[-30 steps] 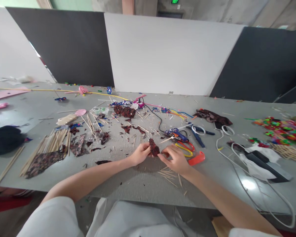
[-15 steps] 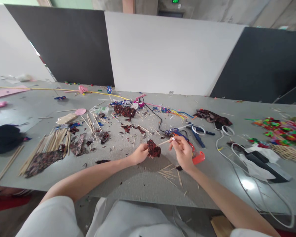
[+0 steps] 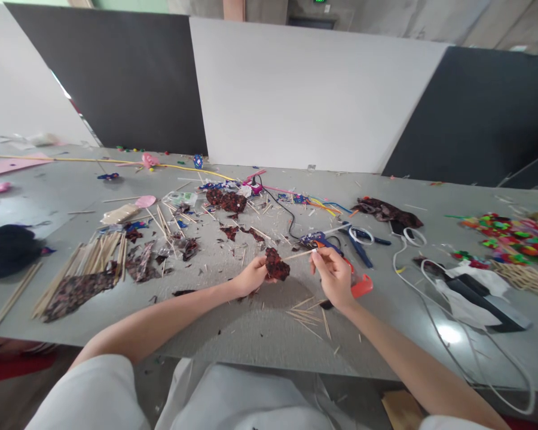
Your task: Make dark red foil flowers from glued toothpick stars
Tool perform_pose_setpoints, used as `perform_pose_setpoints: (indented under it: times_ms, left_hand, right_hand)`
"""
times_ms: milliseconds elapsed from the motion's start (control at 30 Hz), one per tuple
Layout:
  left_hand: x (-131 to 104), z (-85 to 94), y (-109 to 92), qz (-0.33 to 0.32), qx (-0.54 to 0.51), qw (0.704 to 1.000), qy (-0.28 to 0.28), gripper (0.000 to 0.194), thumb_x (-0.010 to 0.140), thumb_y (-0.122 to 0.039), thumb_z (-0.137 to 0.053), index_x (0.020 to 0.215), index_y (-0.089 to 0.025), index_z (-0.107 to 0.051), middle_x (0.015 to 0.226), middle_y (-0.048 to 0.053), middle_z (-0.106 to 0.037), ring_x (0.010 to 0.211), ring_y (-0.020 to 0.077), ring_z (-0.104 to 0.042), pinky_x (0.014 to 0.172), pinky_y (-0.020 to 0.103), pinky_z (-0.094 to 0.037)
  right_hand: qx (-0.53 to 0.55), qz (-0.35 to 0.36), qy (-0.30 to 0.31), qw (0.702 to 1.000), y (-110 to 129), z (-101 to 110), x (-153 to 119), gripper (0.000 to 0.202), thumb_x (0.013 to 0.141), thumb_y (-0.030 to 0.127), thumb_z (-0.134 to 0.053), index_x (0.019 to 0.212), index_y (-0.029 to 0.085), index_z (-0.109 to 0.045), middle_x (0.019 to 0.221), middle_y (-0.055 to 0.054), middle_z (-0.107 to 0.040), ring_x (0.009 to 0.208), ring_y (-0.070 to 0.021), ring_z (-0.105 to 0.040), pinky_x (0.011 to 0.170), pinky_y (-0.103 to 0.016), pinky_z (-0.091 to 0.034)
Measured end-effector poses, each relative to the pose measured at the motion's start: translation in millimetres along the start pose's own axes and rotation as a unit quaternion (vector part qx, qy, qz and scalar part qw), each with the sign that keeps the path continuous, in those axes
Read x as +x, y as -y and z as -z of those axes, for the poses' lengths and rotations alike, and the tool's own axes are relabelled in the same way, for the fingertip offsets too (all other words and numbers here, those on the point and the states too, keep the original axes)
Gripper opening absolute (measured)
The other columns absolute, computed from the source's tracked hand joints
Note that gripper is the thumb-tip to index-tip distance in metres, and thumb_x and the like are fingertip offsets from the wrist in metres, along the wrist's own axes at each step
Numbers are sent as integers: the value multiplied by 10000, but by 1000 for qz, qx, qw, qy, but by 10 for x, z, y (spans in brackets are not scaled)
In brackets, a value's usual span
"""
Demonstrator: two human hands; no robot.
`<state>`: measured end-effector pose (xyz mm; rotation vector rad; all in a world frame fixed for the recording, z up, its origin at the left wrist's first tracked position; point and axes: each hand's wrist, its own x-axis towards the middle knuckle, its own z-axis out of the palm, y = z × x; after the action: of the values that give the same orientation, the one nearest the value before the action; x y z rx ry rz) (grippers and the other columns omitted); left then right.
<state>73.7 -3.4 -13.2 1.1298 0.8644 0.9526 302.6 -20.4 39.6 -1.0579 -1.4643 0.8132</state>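
My left hand is closed on the edge of a dark red and black patterned piece of fabric, held above the table. In my right hand, the thumb and fingers pinch the end of a thin wooden stick. The stick's other end reaches the fabric piece; whether it goes in or lies behind, I cannot tell. A blue hot glue gun with an orange part lies just beyond my right hand. Several short sticks lie on the table below the hands.
Wooden sticks and patterned fabric scraps lie at the left. Scissors, a white cable and a black-and-white device are at the right, with colourful pompoms beyond. Panels stand behind the table.
My left hand and the fabric piece have shifted slightly left and tilted. More of the stick now shows between the hands. My right hand has barely moved.
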Motion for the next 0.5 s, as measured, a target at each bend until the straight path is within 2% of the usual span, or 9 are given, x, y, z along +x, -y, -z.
perform_pose_setpoints:
  times_ms: [200, 333, 500]
  left_hand:
    - [17, 30, 35, 17, -49, 999, 11, 435, 721, -541, -799, 707, -157, -597, 658, -15, -595, 622, 93, -508, 623, 214, -414]
    - [8, 36, 32, 58, -61, 996, 17, 424, 755, -536, -810, 790, -148, -643, 756, 12, -657, 724, 129, -584, 720, 250, -462]
    - [13, 55, 59, 91, -79, 993, 20, 411, 816, -533, -795, 843, -157, -632, 768, 11, -655, 764, 146, -621, 750, 262, -464]
  right_hand:
    - [7, -2, -5, 1000, -24, 3, 32, 279, 976, 492, -701, 896, 225, -675, 725, 11, -652, 584, -134, -594, 553, -261, -465]
    - [15, -6, -6, 1000, -38, -1, 45, 287, 965, 493, -713, 877, 221, -680, 727, 12, -658, 574, -129, -587, 558, -258, -478]
    - [8, -9, 3, 1000, -70, 7, 63, 284, 965, 495, -714, 888, 221, -696, 768, 2, -677, 582, -132, -596, 560, -260, -493]
